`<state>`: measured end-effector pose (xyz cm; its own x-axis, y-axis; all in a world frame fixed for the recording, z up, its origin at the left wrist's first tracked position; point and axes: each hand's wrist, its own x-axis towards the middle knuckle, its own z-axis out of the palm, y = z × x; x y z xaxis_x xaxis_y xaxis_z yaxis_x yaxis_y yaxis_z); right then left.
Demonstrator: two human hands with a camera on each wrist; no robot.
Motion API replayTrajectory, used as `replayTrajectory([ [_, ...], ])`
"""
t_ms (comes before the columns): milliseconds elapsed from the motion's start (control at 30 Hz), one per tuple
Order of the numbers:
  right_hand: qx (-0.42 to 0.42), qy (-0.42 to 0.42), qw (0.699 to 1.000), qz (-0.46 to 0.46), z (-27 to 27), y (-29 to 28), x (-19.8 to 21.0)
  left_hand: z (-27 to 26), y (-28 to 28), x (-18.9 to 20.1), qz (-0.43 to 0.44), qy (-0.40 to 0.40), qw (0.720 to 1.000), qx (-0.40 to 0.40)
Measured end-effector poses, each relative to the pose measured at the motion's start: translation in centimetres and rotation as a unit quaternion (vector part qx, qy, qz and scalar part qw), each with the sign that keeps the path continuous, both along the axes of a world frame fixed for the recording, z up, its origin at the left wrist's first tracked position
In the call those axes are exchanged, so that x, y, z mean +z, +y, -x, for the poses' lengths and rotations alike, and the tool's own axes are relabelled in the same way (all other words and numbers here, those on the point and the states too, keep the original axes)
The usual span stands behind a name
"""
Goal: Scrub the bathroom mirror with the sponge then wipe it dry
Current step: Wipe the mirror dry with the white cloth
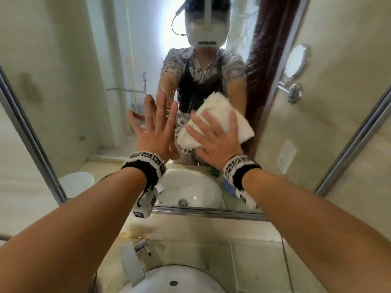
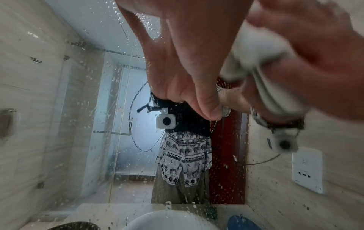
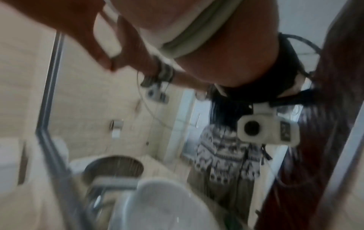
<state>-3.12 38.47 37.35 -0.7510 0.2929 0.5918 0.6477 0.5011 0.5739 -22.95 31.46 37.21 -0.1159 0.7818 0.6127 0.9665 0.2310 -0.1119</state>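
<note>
The bathroom mirror (image 1: 84, 81) fills the wall ahead in a metal frame; its glass (image 2: 88, 109) is speckled with water drops in the left wrist view. My left hand (image 1: 156, 125) lies flat against the glass with fingers spread and holds nothing; its palm (image 2: 187, 54) is seen from below. Just to the right, my right hand (image 1: 213, 136) presses a folded white towel (image 1: 220, 111) onto the glass with straight fingers. The towel (image 2: 256, 46) shows blurred beside the left palm. The right wrist view is smeared; there the towel (image 3: 177, 31) sits under the palm.
Below the mirror's lower frame (image 1: 211, 213) stand a chrome tap (image 1: 135, 256) and a white basin (image 1: 152, 278). The reflection shows a small green object (image 1: 215, 172) and something blue (image 1: 229, 187) by the basin. A round mirror (image 1: 296, 60) and a wall socket (image 1: 285, 155) appear reflected at right.
</note>
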Motion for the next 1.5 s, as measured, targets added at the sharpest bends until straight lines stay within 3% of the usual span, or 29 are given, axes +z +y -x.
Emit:
replayTrajectory([
  [100, -0.004, -0.14, 0.99, 0.017, -1.5, 0.2, -5.7, -0.1, -0.2, 0.1, 0.004, -0.006, 1.0, -0.002],
  [167, 0.012, -0.164, 0.986, 0.011, -2.6, 0.5, -7.3, -0.2, -0.3, 0.1, 0.01, -0.006, 1.0, 0.007],
  [333, 0.035, -0.169, 0.985, 0.013, -4.0, 0.4, -4.7, -0.6, -0.8, 0.2, 0.016, 0.013, 1.0, 0.01],
  [500, 0.002, 0.067, 0.997, 0.028, -1.4, -0.7, 2.5, 2.6, -2.3, 0.9, -0.036, 0.056, 0.996, -0.054],
  [633, -0.003, 0.258, 0.966, 0.021, 3.3, -2.0, 7.8, 6.7, -4.5, 1.8, -0.037, 0.027, 0.998, -0.039],
  [700, -0.027, 0.297, 0.954, 0.023, 5.8, -2.6, 8.0, 8.1, -5.2, 2.0, -0.025, -0.019, 0.999, -0.017],
  [767, -0.028, 0.252, 0.967, 0.021, 7.4, -2.7, 6.1, 9.1, -5.2, 2.0, 0.003, -0.048, 0.999, 0.003],
  [867, 0.013, 0.068, 0.998, 0.011, 7.9, -2.2, 0.9, 9.7, -4.2, 1.4, 0.022, -0.057, 0.998, 0.021],
  [967, 0.038, -0.107, 0.993, 0.001, 6.4, -1.4, -4.3, 9.6, -3.1, 0.7, 0.01, -0.057, 0.998, 0.037],
  [1067, 0.075, -0.165, 0.983, -0.008, 4.5, -0.6, -6.6, 9.7, -2.7, 0.4, 0.007, -0.053, 0.998, 0.039],
  [1167, 0.098, -0.183, 0.978, -0.022, 3.6, -0.2, -5.5, 10.0, -2.5, 0.2, -0.001, -0.052, 0.998, 0.034],
  [1267, 0.088, -0.127, 0.987, -0.031, 3.9, -0.4, -1.2, 9.9, -2.6, 0.1, 0.001, -0.057, 0.998, 0.035],
  [1400, 0.052, 0.097, 0.993, -0.046, 7.3, -1.4, 6.0, 9.8, -2.8, -0.1, 0.001, -0.055, 0.998, 0.037],
  [1500, 0.057, 0.182, 0.981, -0.043, 10.1, -1.8, 7.0, 9.9, -2.8, -0.2, -0.004, -0.049, 0.998, 0.041],
])
